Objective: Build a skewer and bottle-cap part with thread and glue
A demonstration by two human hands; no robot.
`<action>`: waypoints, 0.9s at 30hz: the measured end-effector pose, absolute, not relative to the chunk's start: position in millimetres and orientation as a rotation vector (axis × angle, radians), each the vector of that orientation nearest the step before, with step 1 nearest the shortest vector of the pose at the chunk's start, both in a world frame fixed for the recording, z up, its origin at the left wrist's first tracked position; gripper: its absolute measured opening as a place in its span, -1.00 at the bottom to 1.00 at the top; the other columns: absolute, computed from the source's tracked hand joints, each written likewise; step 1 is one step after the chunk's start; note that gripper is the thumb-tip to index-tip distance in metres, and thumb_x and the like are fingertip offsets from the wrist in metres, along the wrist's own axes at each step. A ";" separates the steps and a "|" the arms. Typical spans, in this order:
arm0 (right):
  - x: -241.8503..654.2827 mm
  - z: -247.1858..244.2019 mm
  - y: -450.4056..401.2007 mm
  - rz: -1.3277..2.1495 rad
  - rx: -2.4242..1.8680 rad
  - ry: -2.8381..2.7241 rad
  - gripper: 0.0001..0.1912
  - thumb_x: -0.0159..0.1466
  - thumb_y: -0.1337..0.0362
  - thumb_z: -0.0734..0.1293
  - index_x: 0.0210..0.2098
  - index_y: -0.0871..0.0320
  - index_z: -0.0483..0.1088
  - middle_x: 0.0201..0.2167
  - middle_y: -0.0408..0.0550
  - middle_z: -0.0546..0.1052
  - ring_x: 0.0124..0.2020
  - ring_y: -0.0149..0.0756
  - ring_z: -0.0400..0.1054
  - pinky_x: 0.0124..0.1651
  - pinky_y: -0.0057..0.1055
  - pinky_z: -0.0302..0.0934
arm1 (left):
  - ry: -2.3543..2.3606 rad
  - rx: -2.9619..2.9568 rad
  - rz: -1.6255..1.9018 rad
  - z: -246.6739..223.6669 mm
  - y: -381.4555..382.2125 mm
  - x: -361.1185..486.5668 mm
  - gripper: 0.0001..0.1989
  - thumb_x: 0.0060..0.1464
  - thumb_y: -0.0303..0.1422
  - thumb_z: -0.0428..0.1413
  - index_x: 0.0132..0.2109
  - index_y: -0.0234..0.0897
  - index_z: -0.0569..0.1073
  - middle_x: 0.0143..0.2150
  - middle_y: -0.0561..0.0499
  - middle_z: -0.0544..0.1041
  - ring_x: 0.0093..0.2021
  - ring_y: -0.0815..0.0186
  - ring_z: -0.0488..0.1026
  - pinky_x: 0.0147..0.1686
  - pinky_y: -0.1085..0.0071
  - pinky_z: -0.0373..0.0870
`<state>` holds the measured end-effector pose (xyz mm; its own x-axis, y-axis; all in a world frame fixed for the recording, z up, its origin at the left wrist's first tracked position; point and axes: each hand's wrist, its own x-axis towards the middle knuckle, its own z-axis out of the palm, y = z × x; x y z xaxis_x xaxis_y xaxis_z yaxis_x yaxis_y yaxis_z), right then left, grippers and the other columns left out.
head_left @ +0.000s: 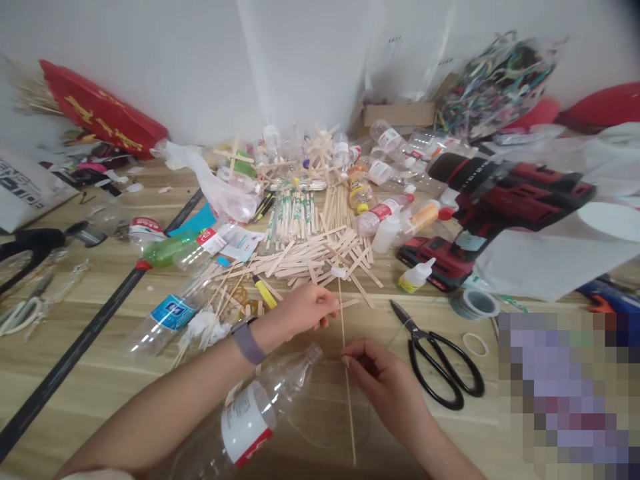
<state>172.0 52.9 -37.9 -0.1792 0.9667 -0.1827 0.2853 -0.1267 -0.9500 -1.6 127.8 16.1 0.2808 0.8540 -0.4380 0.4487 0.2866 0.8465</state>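
Observation:
A thin wooden stick (pixel 350 407) stands nearly upright in front of me, with a small white piece (pixel 339 272) at its top. My right hand (pixel 377 373) pinches the stick about halfway along, between thumb and fingertips. Close to its upper part, my left hand (pixel 315 308) has its fingers curled together; what they hold, if anything, is too small to make out. Below my left forearm lies a clear plastic bottle (pixel 280 393) with a white and red label, uncapped. Black-handled scissors (pixel 435 357) rest to the right of my right hand. A faint thin line shows around the hands.
Flat wooden sticks (pixel 315 257) are heaped ahead, with plastic bottles (pixel 390 207) behind. At right stand a red cordless drill (pixel 490 200), a small glue bottle (pixel 416 276) and a tape roll (pixel 474 305). A long black bar (pixel 85 347) crosses the left side.

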 end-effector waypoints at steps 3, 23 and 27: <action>171.8 -35.2 49.5 1.290 -1.397 -1.565 -0.81 0.16 0.13 0.33 -0.44 0.11 0.48 -0.52 -0.09 0.48 -0.52 -0.30 0.27 -0.44 -0.40 0.13 | 1.290 1.201 0.453 11.7 136.7 9.2 -0.73 0.18 -0.26 0.01 -0.37 -0.36 0.44 -0.32 -0.08 0.58 -0.58 0.50 0.26 -0.60 0.54 0.08; 185.2 -20.2 60.4 1.479 -1.280 -1.148 -0.70 0.02 0.01 0.49 -0.46 0.11 0.51 -0.54 -0.13 0.42 -0.51 -0.35 0.19 -0.41 -0.39 0.06 | 1.393 1.145 0.589 21.2 129.4 3.0 -0.80 0.12 -0.47 0.02 -0.12 -0.36 0.46 -0.27 -0.04 0.55 -0.52 0.46 0.31 -0.51 0.51 0.18; 183.4 -5.9 66.3 1.545 -1.175 -0.951 -0.66 -0.04 0.00 0.54 -0.47 0.12 0.50 -0.63 -0.21 0.34 -0.57 -0.44 0.08 -0.48 -0.44 -0.02 | 1.225 1.355 0.498 37.0 112.7 -0.1 -0.74 0.15 -0.40 0.05 -0.04 -0.32 0.50 -0.14 -0.04 0.56 -0.47 0.47 0.35 -0.43 0.48 0.25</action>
<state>183.4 66.3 -5.9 -0.0969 0.9660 -0.2397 -0.2214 -0.2557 -0.9411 -0.1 112.7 37.0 0.3574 0.8594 -0.3656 0.3600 0.2345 0.9030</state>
